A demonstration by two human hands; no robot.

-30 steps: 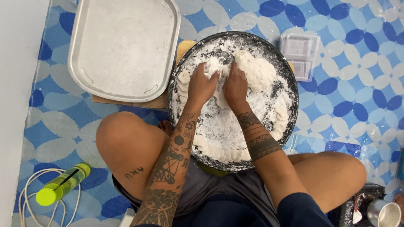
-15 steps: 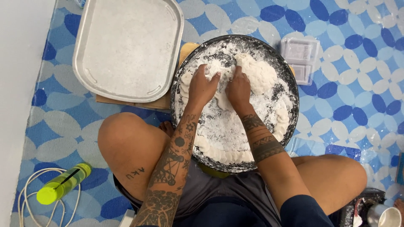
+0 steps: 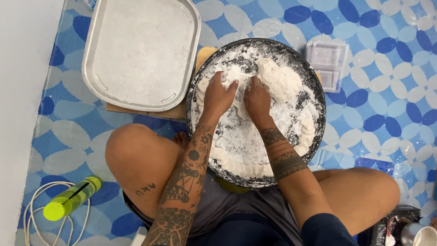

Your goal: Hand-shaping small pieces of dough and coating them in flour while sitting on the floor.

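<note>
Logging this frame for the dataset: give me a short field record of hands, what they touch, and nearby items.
left hand: pressing floury dough in the pan
right hand: beside it, on the same dough
dough: white lump, upper part of pan
pan: round, dark, flour-dusted, small dough pieces along its rim
tray: metal, floured, left of pan
bottle: yellow-green, lying on patterned mat

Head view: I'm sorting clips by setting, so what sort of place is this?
Probably a home floor used for food preparation: a patterned blue mat, a round dark pan of floured dough, and a floured metal tray.
</note>
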